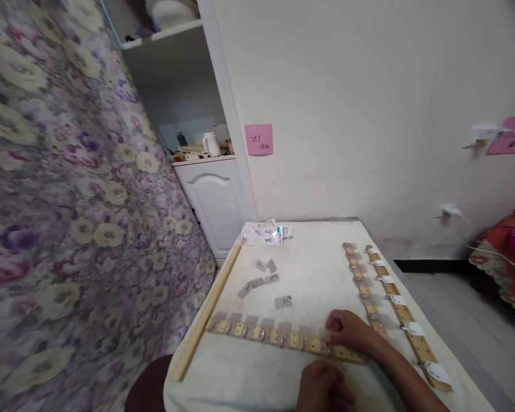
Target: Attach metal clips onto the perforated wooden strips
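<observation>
A wooden strip with holes (261, 332) lies across the near part of a white-covered table (313, 257), with several small clear bags of metal parts clipped along it. My right hand (349, 333) rests on the strip's right end. Its fingers are curled together at the last bag, and I cannot make out what they pinch. My left hand (321, 389) sits just in front of the strip at the table's near edge, closed like a loose fist with its contents hidden. Loose small bags (283, 301) lie on the cloth beyond the strip.
Two more strips (405, 315) carrying white tags run along the table's right side, and a long strip (206, 320) lies on its left edge. A printed packet (264, 233) lies at the far edge. Floral fabric (68, 200) hangs left. There is a white cupboard (214, 194) behind and a brown stool (148, 389) below.
</observation>
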Tool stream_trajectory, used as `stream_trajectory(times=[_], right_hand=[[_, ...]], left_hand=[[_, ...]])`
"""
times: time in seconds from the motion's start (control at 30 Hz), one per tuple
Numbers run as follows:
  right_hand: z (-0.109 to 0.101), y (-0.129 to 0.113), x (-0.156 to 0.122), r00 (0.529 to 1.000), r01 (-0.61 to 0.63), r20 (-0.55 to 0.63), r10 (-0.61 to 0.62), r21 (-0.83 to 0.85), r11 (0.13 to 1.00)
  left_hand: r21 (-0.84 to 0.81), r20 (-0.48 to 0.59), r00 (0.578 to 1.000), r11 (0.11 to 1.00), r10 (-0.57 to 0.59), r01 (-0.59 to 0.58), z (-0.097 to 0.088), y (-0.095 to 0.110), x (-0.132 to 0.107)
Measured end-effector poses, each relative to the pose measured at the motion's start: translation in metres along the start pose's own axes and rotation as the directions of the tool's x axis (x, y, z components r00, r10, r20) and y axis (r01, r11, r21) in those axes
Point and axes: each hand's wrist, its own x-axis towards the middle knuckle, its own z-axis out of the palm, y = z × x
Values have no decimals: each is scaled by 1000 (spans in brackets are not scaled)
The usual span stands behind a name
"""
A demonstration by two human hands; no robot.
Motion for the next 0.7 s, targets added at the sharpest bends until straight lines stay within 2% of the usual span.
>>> stream_trajectory(times=[0.1,0.17,0.23,0.27,0.3,0.33,0.37,0.4,0.43,0.53,0.7], right_hand=[[-7,-4,-1,999,17,-43,-16,19,1000],[-13,-6,-2,996,22,-83,-17,56,998],[-18,-6,-3,992,33,-127,-23,82,996],[-20,-6,-3,988,36,-150,-23,85,996],[-21,-6,-4,985,35,-170,-21,80,996],[-22,-6,-4,983,31,-185,-17,71,997],[-23,-5,-5,981,25,-194,-12,65,998],[-23,-5,-5,980,19,-200,-7,60,998],[-23,-5,-5,979,20,-202,-9,54,998],[-23,-4,-5,977,46,-208,-39,32,998],[-24,0,-4,978,32,-207,-22,48,998]], left_hand=[[117,83,995,991,55,-65,-3,10,-10],[220,149,984,967,94,-125,-6,24,-16],[341,207,971,922,117,-184,-11,43,-19],[419,212,961,872,177,-253,-14,54,-19],[532,201,948,786,246,-317,-17,65,-18],[668,190,928,650,321,-362,-20,76,-15],[812,202,887,436,414,-389,-24,86,-11],[913,236,839,183,490,-364,-27,95,-6],[944,232,816,81,529,-321,-30,103,0],[980,182,794,-39,581,-196,-39,120,22],[989,85,817,-145,571,-2,-49,131,55]])
